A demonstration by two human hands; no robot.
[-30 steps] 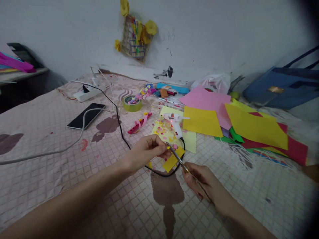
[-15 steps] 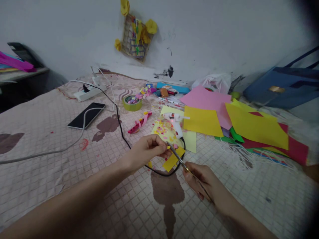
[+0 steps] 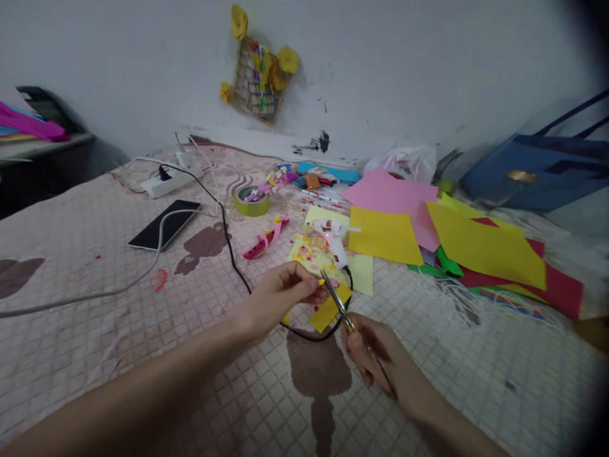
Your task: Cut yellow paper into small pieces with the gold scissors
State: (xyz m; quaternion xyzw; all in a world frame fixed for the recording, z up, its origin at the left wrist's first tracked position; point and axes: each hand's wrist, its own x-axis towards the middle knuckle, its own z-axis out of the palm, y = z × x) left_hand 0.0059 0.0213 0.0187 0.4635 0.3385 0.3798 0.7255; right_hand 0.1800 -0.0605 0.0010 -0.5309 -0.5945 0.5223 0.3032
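Observation:
My left hand (image 3: 291, 289) pinches a tiny yellow paper piece (image 3: 321, 281) between thumb and fingers. In my right hand (image 3: 375, 349) is a pair of scissors (image 3: 337, 299), its blade tips right at that piece. Below the blades lies a yellow paper strip (image 3: 328, 312) on the cloth. Small pink and yellow paper scraps (image 3: 309, 252) are scattered on a pale yellow sheet (image 3: 364, 273) just beyond my hands. A white glue gun (image 3: 337, 244) with a small red light rests on that sheet. Left of it lies a pink strip decorated with ribbon (image 3: 265, 238).
Yellow sheets (image 3: 485, 241), a pink sheet (image 3: 394, 193) and white string (image 3: 461, 304) lie to the right. A roll of tape (image 3: 252, 202), a phone (image 3: 165, 224) and a power strip (image 3: 171, 182) sit at left. The black cord (image 3: 231, 251) loops under my hands. A blue bag (image 3: 542, 171) leans at far right.
The scissors and my right hand have shifted slightly left, the blade tips closer to the small yellow piece. My left hand keeps its pinch. The whole view has tilted a little.

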